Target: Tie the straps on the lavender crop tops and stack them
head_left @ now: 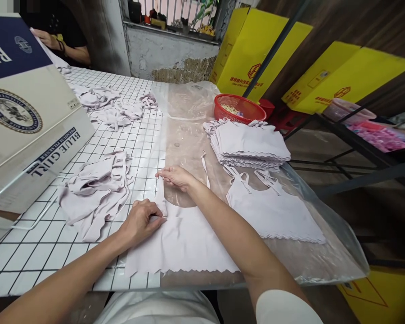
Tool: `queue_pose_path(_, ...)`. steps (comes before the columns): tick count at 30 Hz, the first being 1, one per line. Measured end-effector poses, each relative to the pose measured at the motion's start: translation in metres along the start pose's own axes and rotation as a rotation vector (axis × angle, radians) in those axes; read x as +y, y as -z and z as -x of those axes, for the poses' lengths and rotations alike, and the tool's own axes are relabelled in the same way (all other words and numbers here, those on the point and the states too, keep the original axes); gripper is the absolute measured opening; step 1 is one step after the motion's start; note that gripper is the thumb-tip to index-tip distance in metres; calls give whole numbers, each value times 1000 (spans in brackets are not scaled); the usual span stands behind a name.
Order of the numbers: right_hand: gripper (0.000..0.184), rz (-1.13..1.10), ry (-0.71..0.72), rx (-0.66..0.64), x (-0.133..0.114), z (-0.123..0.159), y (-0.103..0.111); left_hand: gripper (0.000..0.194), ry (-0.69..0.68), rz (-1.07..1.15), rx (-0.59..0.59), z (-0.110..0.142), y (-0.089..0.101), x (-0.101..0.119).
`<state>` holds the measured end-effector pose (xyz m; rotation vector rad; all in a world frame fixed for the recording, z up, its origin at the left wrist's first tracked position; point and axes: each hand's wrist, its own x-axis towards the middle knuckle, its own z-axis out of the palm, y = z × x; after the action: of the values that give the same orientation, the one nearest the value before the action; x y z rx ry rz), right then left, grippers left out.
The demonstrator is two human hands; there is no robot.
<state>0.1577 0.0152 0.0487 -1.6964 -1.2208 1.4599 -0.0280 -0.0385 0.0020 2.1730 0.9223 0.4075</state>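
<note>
Head view: the right hand (173, 177), mid-frame, had thumb and forefinger closed on the top of a pale strap (160, 195), seemingly to hold it straight, while the left hand (142, 220), fingers curled, was at its base, perhaps anchoring it; whether it pinched or pressed, I cannot tell. Their scallop-hemmed camisole top (195, 240) lay at lower centre, probably spread flat to smooth the cloth. Rightward lay flat camisoles (273, 209) and a stack (251, 144), apparently squared for order; crumpled tops (97, 193) lay centre-left, near a Blue Girl carton (30, 148)
</note>
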Motion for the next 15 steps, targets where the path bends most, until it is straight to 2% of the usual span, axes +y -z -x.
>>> queue_pose_path(2,24,163,1,86,5,-10,-5,20,17,-35,19,-1,3,-1)
queue_pose_path(5,25,268,29,188,8,-20,-11,23,20,-89,34,1,6,-2)
queue_pose_path(8,23,488,103,329,5,-15,-12,26,-15,-237,163,10,7,2)
queue_pose_path(10,31,628,184,396,8,2,-10,29,-100,-368,265,22,3,5)
queue_pose_path(11,34,676,250,415,13,13,-10,32,-167,-416,277,29,1,6)
queue_pose_path(13,38,777,437,443,33,41,-8,43,-316,-462,215,42,-3,4)
queue_pose_path(15,41,887,632,430,62,70,-8,55,-408,-504,127,53,-5,-4)
